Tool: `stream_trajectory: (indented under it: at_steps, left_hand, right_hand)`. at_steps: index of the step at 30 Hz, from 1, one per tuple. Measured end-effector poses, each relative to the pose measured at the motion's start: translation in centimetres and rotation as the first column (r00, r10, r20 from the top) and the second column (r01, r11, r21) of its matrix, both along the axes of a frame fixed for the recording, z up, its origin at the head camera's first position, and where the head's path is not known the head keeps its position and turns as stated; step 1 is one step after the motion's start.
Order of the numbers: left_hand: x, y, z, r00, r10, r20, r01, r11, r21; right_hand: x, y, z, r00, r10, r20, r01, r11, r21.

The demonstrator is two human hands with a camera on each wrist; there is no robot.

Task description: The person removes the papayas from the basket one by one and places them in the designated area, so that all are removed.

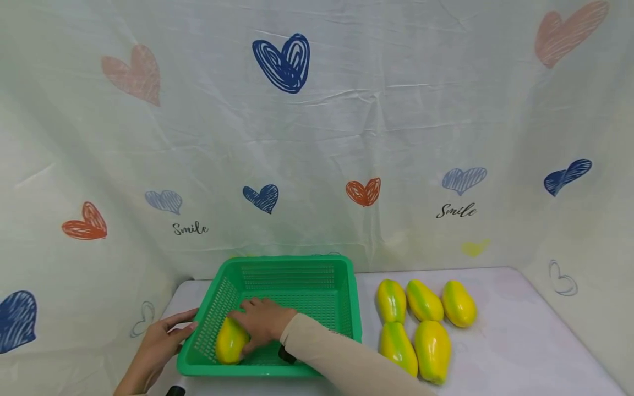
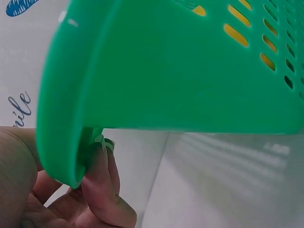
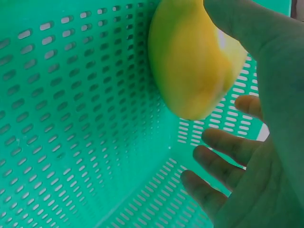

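A green plastic basket [image 1: 354, 308] with slotted walls stands on the table. My left hand [image 1: 159, 344] grips its left rim; the left wrist view shows the fingers [image 2: 102, 190] bent about the green rim [image 2: 61, 104]. One yellow-green papaya [image 1: 229, 341] lies inside the basket against the left wall. Over that papaya [image 3: 194, 61] is my right hand [image 1: 264, 322], reaching in from the right. In the right wrist view its thumb lies over the fruit, while the other fingers [image 3: 209, 190] are spread and apart from it.
Right of the basket, several papayas [image 1: 432, 352] lie in two rows on the white table [image 1: 505, 330]. A white curtain [image 1: 317, 143] printed with hearts hangs behind and at the sides. A small black object [image 1: 175, 390] shows by the left forearm.
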State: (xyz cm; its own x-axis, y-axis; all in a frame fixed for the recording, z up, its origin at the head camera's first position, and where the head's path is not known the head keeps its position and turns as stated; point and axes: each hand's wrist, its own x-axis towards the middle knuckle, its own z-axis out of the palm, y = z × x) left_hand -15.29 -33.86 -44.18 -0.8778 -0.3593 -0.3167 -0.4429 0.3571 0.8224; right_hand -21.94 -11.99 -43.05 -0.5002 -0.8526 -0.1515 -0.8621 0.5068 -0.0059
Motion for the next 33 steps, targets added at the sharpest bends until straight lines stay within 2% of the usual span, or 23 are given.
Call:
stream_trajectory:
  at_steps: [22, 29, 33]
  left_hand:
    - [0.14, -0.02, -0.35, 1.000, 0.000, -0.016, 0.000, 1.000, -0.001]
    - [-0.04, 0.02, -0.26, 1.000, 0.008, -0.001, -0.008, 1.000, 0.004]
    - [-0.05, -0.07, -0.23, 1.000, 0.001, 0.001, -0.001, 1.000, 0.004]
  right_hand:
    - [0.12, -0.77, -0.82, 0.996, 0.008, 0.094, -0.008, 1.000, 0.002]
    - [0.04, -0.76, -0.86, 0.991, -0.001, 0.137, 0.000, 1.000, 0.008]
    - [0.00, -0.50, -0.81, 0.991, 0.004, 0.132, -0.006, 1.000, 0.012]
